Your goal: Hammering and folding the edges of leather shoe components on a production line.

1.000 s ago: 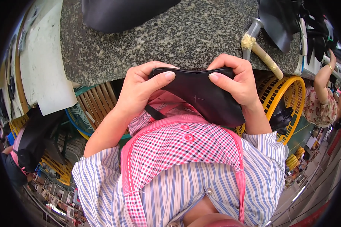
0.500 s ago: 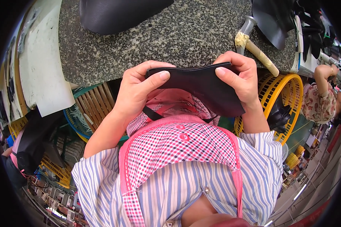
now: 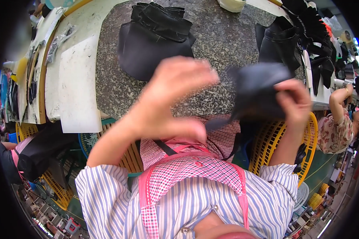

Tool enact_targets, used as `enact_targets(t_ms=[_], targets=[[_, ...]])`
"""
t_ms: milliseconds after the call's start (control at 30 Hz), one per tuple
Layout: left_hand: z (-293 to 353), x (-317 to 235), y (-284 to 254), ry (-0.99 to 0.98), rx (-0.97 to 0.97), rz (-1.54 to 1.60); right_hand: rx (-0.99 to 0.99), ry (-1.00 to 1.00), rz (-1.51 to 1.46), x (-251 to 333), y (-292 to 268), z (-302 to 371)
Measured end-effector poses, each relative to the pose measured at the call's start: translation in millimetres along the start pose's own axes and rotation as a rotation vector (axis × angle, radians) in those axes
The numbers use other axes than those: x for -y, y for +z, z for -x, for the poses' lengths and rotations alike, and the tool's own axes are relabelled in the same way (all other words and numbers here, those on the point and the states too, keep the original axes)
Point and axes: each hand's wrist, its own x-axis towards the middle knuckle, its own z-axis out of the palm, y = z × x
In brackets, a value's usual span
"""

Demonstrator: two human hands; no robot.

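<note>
My right hand grips the edge of a black leather piece, which is smeared by motion and hangs over the front edge of the granite slab. My left hand is apart from it, blurred, with thumb and fingers spread wide and nothing between them. Beyond my left hand lies a pile of black leather pieces on the slab. A second group of black leather pieces rests at the slab's right side, partly behind the held piece. The hammer seen earlier does not show.
A white sheet lies on the table at the left. A yellow plastic basket stands below the slab at right, near a co-worker's arm. A slatted wooden seat is at lower left. A pale bowl sits at the back.
My left hand has let go of the black leather piece and opened. My right hand has carried the piece to the right. The view has shifted, showing more of the slab and the leather piles.
</note>
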Motion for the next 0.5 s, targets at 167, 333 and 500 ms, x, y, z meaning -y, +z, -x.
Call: enact_targets(t_ms=[167,333,500], targets=[[-31.6,84.0,-28.3,-0.115,-0.505,-0.581,-0.314,-0.007,0.360,-69.8,-130.2,-55.8],[-44.6,138.0,-39.4,-0.275,-0.570,-0.912,-0.388,-0.298,0.999,-83.5,-60.0,-87.4],[-37.2,136.4,-25.6,0.042,-0.582,-0.877,-0.004,-0.632,0.625,-40.9,86.9,-122.4]])
